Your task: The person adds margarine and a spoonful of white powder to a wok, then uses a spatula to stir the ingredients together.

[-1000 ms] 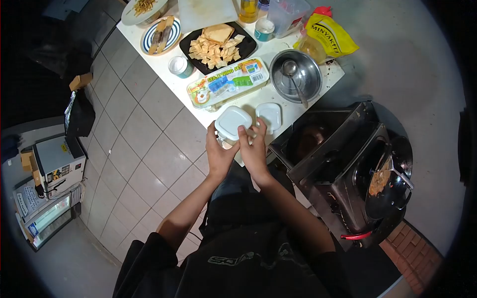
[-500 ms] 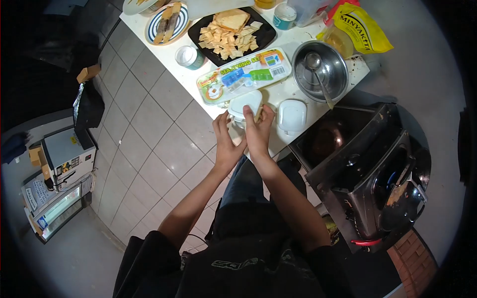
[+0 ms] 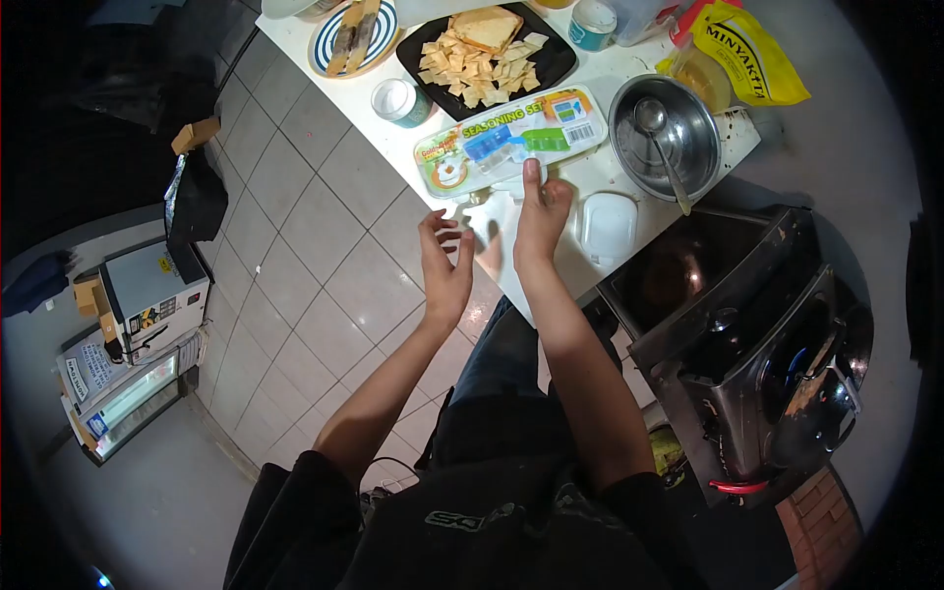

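Note:
My right hand (image 3: 543, 218) is closed with its thumb up, around a small white plastic container (image 3: 512, 185) at the table's near edge. The hand hides most of the container. My left hand (image 3: 447, 265) is apart from it, fingers loosely curled and spread, with nothing in them. Just beyond my right hand lies a long seasoning set box (image 3: 509, 143). Another white lidded container (image 3: 609, 227) sits to the right of that hand.
A metal bowl (image 3: 639, 175) with a spoon (image 3: 671, 162) stands at the right. Farther back are a black plate (image 3: 556, 61) of cut bread pieces, a striped plate (image 3: 387, 34), jars and a yellow Minyakita pouch (image 3: 755, 59). A stove (image 3: 728, 393) adjoins the table's right side.
My left hand has let go of the white container and drawn back slightly. My right hand has moved right and forward with it. The view has shifted slightly.

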Demonstrator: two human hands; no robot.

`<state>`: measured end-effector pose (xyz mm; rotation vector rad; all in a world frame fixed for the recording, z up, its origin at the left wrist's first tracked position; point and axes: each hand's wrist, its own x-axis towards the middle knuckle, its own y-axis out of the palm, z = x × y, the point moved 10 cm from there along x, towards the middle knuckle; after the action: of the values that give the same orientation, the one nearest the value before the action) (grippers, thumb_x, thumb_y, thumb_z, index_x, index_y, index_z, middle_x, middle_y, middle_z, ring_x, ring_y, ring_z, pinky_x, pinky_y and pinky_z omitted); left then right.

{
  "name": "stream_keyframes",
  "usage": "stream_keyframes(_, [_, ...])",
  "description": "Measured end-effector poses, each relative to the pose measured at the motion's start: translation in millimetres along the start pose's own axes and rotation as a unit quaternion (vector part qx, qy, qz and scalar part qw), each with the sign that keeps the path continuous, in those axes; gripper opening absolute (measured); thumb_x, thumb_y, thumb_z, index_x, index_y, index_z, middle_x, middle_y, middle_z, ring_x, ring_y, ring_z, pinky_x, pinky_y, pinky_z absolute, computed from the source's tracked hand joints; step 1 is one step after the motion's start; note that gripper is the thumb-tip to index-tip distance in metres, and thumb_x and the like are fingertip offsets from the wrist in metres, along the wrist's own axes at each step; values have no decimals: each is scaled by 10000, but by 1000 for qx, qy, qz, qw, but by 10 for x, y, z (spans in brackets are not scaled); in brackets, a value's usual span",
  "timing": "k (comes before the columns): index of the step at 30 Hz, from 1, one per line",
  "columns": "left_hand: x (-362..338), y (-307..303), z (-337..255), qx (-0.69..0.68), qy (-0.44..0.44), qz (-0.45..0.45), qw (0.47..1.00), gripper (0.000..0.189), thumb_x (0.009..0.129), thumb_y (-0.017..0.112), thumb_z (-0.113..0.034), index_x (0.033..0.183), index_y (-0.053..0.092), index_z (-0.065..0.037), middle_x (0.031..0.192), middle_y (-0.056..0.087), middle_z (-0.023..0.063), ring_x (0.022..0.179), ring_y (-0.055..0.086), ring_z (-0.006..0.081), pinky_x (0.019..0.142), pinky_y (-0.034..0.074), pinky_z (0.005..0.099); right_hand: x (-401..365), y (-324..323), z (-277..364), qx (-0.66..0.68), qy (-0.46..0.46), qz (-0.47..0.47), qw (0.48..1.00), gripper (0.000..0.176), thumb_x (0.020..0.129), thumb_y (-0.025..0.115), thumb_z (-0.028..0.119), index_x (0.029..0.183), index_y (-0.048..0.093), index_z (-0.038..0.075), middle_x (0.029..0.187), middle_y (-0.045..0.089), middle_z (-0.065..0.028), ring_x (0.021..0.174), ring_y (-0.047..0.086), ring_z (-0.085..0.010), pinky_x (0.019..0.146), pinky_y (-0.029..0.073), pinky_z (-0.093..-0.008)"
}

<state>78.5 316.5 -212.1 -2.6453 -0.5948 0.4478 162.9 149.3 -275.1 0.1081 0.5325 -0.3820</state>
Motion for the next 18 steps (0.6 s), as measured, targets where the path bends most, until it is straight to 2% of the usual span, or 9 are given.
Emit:
stream_keyframes(5, [-273,414,314,-77,-19,80,994,245,954,567,-127,1156,487,-12,993,589,87,866,593,194,766,493,324,-341,22,47,-10,54,100,993,459,998,493,337,1275,494,-28,1235,540,-141,1113,527,-210,939,424,-312])
stream_keyframes(6, [-347,515,352,-115,-49,100,987,220,969,570,-170,1115,512,-15,992,596,72,856,596,178,757,493,308,-517,-61,-106,-2,78,84,993,398,986,513,288,1220,518,-33,1229,540,-213,1094,540,-315,941,416,-392])
stream_keyframes(8, [-380,772,295,-149,-83,155,973,251,973,573,-213,1113,512,-12,989,599,68,849,597,166,757,493,297,-903,-264,772,-78,-79,196,974,322,921,578,109,1212,510,-13,1190,517,-200,1120,509,-324,983,377,-437])
stream_keyframes(10, [-427,1099,357,-186,-143,228,945,426,954,604,-363,1168,487,-13,1036,569,85,843,611,152,742,496,268,-910,-797,1415,-200,-351,76,912,326,906,548,43,1224,491,-1,1153,509,-209,1106,491,-361,997,349,-462])
stream_keyframes(11, [-437,1213,284,-187,-144,231,944,426,954,604,-363,1168,487,-13,1036,569,85,843,611,152,742,496,268,-778,-1020,1487,-230,-392,33,890,351,902,515,8,1248,455,4,1161,498,-221,1075,485,-395,990,343,-486])
stream_keyframes(14, [-587,1564,84,-200,-250,254,913,660,922,625,-435,1339,335,-15,1222,476,167,913,628,211,781,512,310,-206,-1402,977,-294,-323,-8,900,474,953,516,91,1387,343,11,1227,489,-234,1141,484,-392,987,366,-477])
stream_keyframes(15, [-623,1633,90,-228,-276,215,909,642,875,700,-418,1257,378,-15,1110,491,129,825,642,168,706,510,266,-110,-1514,840,-267,-308,7,913,514,971,516,130,1425,307,11,1251,490,-236,1155,491,-391,976,387,-464])
stream_keyframes(17, [-651,1765,15,-278,-274,198,899,549,862,731,-359,1153,406,-25,1099,495,126,797,643,170,684,510,263,-155,-1518,523,-111,-86,105,985,575,986,518,201,1467,259,22,1261,513,-237,1142,535,-366,939,435,-430])
stream_keyframes(18, [-632,1799,90,-273,-262,181,908,555,877,703,-383,1170,405,-18,1081,509,118,880,622,192,724,513,296,-297,-1651,600,-180,-134,69,972,540,973,539,194,1431,314,18,1193,561,-227,1063,586,-346,907,461,-404])
